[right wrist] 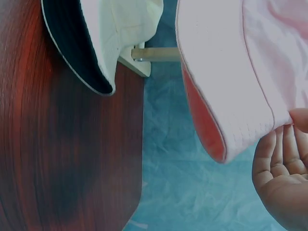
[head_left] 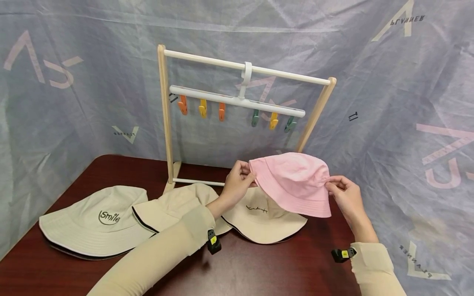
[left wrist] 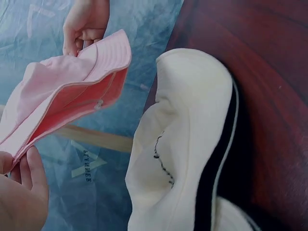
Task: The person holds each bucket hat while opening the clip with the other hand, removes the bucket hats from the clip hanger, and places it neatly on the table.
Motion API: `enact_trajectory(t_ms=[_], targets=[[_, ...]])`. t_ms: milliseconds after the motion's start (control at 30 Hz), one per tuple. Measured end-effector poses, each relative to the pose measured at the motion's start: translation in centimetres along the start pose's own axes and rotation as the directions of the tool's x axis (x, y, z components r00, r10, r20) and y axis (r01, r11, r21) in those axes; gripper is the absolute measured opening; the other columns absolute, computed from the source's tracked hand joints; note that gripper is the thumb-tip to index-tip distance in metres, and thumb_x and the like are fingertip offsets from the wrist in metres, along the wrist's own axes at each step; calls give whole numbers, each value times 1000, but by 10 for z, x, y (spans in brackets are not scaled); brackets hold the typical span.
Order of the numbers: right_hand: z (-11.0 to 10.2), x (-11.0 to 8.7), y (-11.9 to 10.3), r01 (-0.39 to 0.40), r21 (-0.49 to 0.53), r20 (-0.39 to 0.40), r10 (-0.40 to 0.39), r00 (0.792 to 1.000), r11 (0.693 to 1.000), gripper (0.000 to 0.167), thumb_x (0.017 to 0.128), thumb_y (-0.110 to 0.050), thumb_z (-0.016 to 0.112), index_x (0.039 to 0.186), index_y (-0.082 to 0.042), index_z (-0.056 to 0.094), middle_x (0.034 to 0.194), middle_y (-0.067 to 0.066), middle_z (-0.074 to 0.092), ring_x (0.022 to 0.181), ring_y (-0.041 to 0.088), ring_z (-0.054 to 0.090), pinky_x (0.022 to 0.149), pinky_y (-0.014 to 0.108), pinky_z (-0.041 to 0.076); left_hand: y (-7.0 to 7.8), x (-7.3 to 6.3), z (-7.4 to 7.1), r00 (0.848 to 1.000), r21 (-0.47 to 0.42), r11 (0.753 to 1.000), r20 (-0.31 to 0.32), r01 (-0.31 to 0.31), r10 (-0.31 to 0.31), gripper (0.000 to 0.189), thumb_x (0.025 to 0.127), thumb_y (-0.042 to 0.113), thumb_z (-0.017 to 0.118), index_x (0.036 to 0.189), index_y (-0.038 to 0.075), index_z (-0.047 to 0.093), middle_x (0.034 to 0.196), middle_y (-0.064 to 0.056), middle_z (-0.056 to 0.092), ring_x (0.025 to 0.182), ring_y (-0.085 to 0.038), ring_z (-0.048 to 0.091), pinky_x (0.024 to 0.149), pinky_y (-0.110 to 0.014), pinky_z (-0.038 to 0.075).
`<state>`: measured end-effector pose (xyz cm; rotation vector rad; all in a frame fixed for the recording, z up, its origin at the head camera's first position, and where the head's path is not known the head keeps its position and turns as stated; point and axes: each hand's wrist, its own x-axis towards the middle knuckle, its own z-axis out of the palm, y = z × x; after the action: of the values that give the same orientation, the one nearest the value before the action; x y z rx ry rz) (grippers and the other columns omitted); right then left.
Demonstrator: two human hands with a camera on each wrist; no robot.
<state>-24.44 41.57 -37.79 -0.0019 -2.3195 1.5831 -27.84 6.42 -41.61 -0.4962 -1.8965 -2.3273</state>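
A pink bucket hat [head_left: 292, 181] is held up above the right side of the table. My left hand [head_left: 237, 183] pinches the edge of its brim, and my right hand [head_left: 346, 197] pinches the opposite side near the crown. In the left wrist view the pink hat [left wrist: 62, 91] shows a darker pink inside. Below it on the table lies a cream bucket hat [head_left: 259, 218] with dark script and a black underside. Another cream hat [head_left: 181, 205] is partly behind my left forearm. Leftmost sits a pale bucket hat [head_left: 100, 222] lettered "Smile".
Behind the hats stands a wooden rack [head_left: 165, 119] with a white top bar [head_left: 207, 61]. From it hangs a white hanger [head_left: 211, 95] with several coloured clips, among them a yellow clip [head_left: 273, 121]. Grey-blue printed cloth [head_left: 389, 82] surrounds the dark red table [head_left: 259, 267].
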Motion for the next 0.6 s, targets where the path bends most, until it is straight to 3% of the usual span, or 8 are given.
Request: enact_trajectory(t_ms=[133,333,467,600], targets=[[-8,2,1,6,-91,5,-5,1000,996,17,101,-9,71,115,0,70,90,-6,75,76,4,66,69,17,56,-5,-6,4,999,-1,1000,35,8,-8,20,104,1,63,120,0,51,107,-16,62,88,-17,70,84,-37,65],[-20,4,2,5,-215,23,-1,1000,977,29,103,-15,69,123,6,67,90,-14,73,78,3,66,70,18,56,-10,-16,13,997,18,1000,69,25,-27,17,103,0,62,116,-1,50,106,-15,63,86,-19,71,81,-36,65],[-26,6,2,-7,-285,47,22,999,958,33,104,-17,68,127,6,66,87,-16,72,79,3,66,71,18,56,-13,-24,20,995,24,998,75,60,-62,17,100,0,62,111,0,50,102,-13,62,84,-18,72,78,-34,65],[-31,8,2,1,-375,79,31,996,927,33,103,-18,68,127,4,67,90,-12,73,78,4,67,72,21,56,-16,-31,28,991,-5,994,78,111,-110,18,97,-1,63,109,0,50,99,-12,62,79,-17,73,79,-40,65]])
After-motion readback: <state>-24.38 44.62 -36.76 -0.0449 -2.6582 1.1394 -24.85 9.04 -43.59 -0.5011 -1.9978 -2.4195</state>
